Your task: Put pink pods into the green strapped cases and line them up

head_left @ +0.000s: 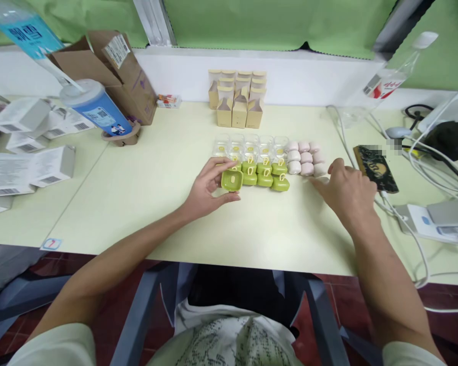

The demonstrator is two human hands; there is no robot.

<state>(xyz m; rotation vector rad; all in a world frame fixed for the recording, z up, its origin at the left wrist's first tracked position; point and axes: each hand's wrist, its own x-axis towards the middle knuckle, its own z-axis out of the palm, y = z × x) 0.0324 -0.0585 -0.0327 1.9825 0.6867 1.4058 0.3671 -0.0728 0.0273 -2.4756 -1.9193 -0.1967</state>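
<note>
My left hand [210, 189] grips a small green square cup [232, 180] between thumb and fingers, its hollow side facing me. Beside it on the table stand several green pieces with pale loops on top [264, 178]. Behind them are rows of clear plastic cups [251, 145] with yellowish centres. My right hand [347, 190] is at the front right corner of a block of rounded white and pale pink pieces [306, 156]. Its thumb stretches out just in front of the nearest piece [320, 169], apart from the curled fingers. Contact there is unclear.
Open small beige boxes [239, 109] stand against the wall. At left are white boxes [30, 170], a cardboard box [125, 76] and a blue canister [99, 109]. A phone [376, 170], cables [408, 223] and a plastic bottle [389, 84] are at right.
</note>
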